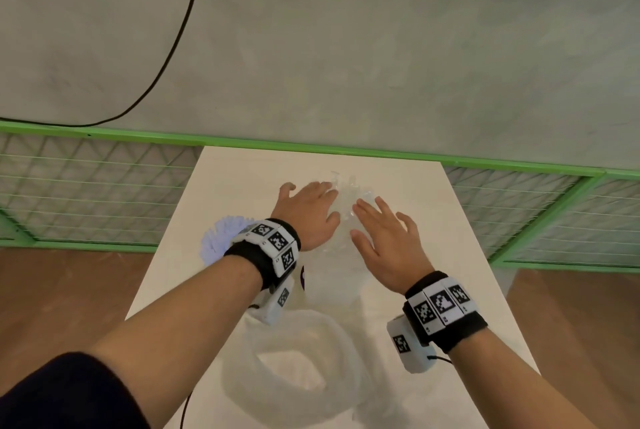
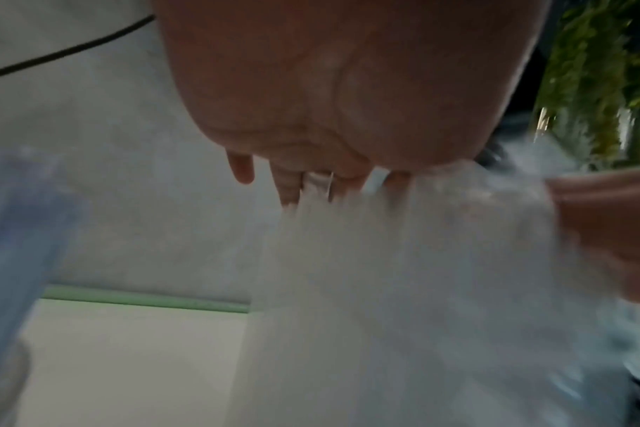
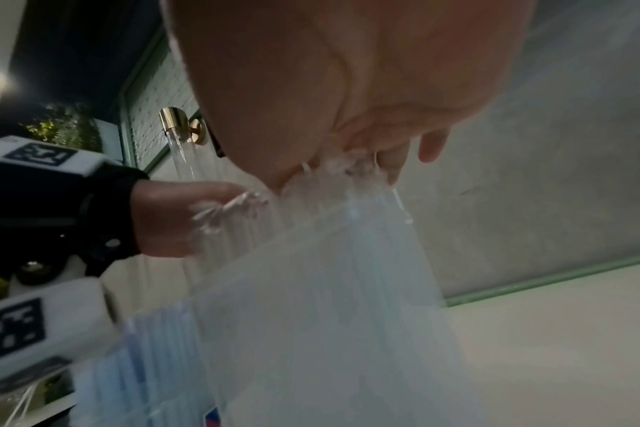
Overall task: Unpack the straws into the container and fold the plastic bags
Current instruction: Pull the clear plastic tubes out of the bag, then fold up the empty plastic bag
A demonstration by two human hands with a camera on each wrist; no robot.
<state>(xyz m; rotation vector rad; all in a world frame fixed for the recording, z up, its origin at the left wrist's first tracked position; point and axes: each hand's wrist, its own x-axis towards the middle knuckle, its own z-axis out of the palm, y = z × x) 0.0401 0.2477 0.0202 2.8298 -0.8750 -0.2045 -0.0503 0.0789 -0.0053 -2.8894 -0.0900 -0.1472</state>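
A clear plastic bag stands on the table. Left hand and right hand lie on its top, fingers straight. Only the wrist views show fingertips sunk into crinkled plastic. Left of the bag, a container holds pale straws.

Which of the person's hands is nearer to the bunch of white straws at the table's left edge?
Left. The left hand lies just past the straws, its wrist beside them; the right hand is farther right, across the clear plastic bag.
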